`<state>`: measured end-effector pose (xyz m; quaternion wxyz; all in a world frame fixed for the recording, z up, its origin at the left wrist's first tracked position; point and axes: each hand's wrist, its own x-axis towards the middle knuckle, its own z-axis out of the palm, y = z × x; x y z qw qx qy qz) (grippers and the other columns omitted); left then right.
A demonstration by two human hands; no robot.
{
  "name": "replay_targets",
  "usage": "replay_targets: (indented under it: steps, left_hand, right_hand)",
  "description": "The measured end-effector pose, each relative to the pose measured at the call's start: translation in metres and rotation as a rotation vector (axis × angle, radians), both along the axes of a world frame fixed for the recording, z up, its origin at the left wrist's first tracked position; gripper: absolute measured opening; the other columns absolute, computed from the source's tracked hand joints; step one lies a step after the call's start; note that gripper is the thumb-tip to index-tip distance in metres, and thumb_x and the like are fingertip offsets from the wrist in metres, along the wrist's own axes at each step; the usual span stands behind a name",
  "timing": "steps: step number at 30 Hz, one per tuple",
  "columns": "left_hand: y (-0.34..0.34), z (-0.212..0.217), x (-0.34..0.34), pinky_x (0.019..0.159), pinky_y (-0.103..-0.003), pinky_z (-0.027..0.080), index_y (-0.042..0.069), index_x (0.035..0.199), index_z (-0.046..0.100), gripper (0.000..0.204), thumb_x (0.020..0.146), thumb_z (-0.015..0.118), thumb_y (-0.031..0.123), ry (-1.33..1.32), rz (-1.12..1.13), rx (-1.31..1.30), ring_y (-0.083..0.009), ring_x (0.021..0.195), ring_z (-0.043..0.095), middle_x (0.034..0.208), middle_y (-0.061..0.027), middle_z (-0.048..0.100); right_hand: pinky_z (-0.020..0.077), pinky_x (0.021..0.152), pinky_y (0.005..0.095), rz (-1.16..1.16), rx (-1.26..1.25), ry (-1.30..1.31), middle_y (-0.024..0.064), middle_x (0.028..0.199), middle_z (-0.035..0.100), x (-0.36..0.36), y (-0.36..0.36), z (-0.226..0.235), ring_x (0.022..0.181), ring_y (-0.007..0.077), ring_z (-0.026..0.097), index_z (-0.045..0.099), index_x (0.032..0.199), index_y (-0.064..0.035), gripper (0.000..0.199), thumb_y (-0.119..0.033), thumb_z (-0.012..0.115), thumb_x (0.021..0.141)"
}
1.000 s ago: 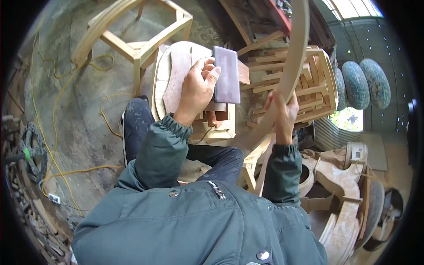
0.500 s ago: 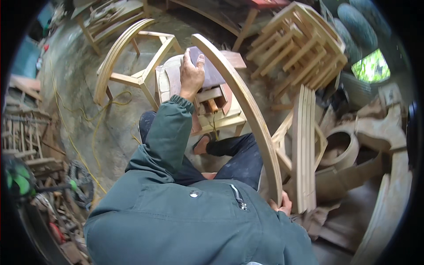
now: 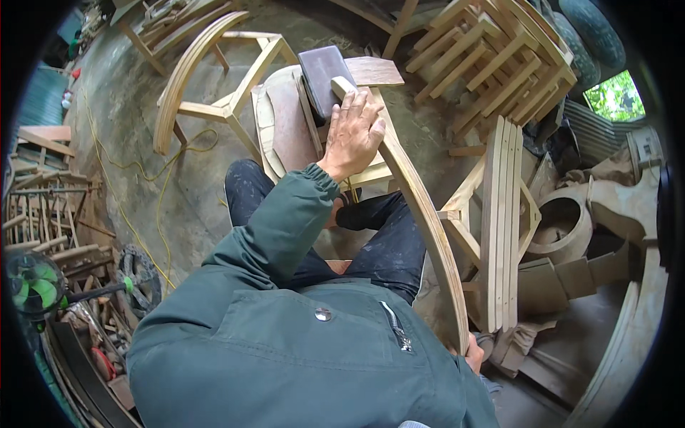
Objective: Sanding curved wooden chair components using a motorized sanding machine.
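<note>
A long curved wooden piece (image 3: 421, 207) runs from the stand in front of me down along my right side. My left hand (image 3: 353, 134) lies flat across its far part, fingers stretched out and pointing away. At the near end, my right hand (image 3: 473, 354) is closed round the wood, partly hidden by the piece and my jacket. Just beyond the left fingers, the far tip of the piece meets a dark grey flat-faced block (image 3: 322, 70), tilted on a wooden stand (image 3: 285, 132). Whether the tip presses on the block I cannot tell.
A curved wooden frame on legs (image 3: 230, 114) stands left of the stand, with a yellow cord (image 3: 160, 214) on the floor. At right are stacked wooden frames (image 3: 492, 64) and upright curved strips (image 3: 501, 228). A green-bladed fan (image 3: 39, 285) stands at lower left.
My left hand has left the grey block and now lies on the curved piece. The piece's far end has come nearer and to the right. My right hand keeps its grip.
</note>
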<state>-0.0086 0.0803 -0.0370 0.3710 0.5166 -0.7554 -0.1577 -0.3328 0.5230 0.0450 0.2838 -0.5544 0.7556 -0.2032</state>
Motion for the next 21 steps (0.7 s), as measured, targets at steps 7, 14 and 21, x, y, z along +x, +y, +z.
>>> replay_targets:
  steps: [7,14,21]
  left_hand:
    - [-0.063,-0.003,0.040,0.125,-0.064,0.015,0.008,0.146,0.054,0.054,0.104,0.040,0.038,0.025,0.016,0.002,-0.0444,0.156,0.023,0.161,-0.0245,0.037]
    - [-0.124,-0.006,0.059,0.126,-0.063,0.015,0.009,0.146,0.054,0.053,0.104,0.041,0.038,0.026,0.026,0.005,-0.0404,0.157,0.023,0.161,-0.0218,0.039]
    - [-0.201,-0.020,0.108,0.127,-0.062,0.013,0.010,0.152,0.050,0.058,0.105,0.036,0.040,-0.082,0.046,0.136,-0.0372,0.158,0.022,0.166,-0.0206,0.034]
  right_hand:
    - [0.0570,0.076,0.0346,-0.043,0.065,0.159,0.0158,0.090,0.073,0.043,-0.067,0.007,0.079,0.0233,0.073,0.065,0.123,-0.0026,0.042,-0.010,0.081,0.085]
    - [0.0574,0.080,0.0373,-0.096,0.093,0.141,0.0195,0.093,0.075,0.078,-0.132,0.015,0.086,0.0266,0.075,0.064,0.122,-0.0035,0.040,-0.012,0.079,0.086]
    - [0.0573,0.081,0.0379,0.026,0.027,0.098,0.0213,0.095,0.075,0.102,-0.207,0.006,0.088,0.0287,0.076,0.062,0.127,-0.0042,0.042,-0.013,0.078,0.089]
